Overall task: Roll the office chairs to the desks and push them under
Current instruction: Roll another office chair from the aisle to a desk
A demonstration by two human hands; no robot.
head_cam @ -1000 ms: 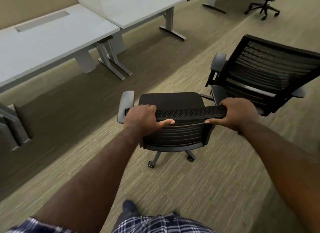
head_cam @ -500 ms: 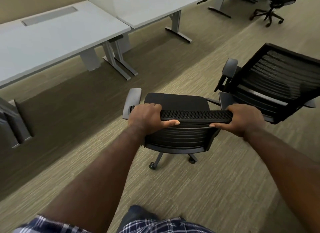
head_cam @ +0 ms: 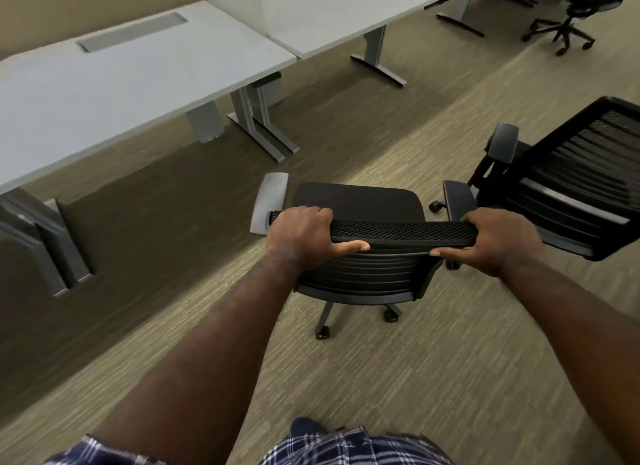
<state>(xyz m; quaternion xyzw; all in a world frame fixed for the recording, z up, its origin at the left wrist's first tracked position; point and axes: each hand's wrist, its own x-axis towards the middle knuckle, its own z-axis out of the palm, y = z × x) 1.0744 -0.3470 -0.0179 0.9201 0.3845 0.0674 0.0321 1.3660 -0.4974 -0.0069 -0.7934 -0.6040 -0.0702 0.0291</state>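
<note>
Black office chair (head_cam: 360,205) sits on the carpet (head_cam: 398,378) right in front of me, seat facing away toward the counters, not under any of them. Both my hands on the top edge of its mesh backrest (head_cam: 398,230). Left hand (head_cam: 301,236) wraps the left end, fingers (head_cam: 313,212) curled over the far side, thumb flat along the near side. Right hand (head_cam: 498,239) wraps the right end the same way, thumb pointing inward under the rim. Both grips closed on the backrest.

Chair's grey armrests (head_cam: 270,201) stick out either side; two casters (head_cam: 322,333) visible below the backrest.

Second office chair (head_cam: 571,194) just beside on the right, angled, its armrest close to my chair's right armrest; can't tell if they touch.

Nearest counter (head_cam: 121,83) ahead-left, grey top with a cable slot, metal legs on the carpet. Another counter (head_cam: 346,11) next to it, further right. Third chair (head_cam: 568,17) well apart at top right.

My plaid shirt (head_cam: 346,447) at bottom edge.
</note>
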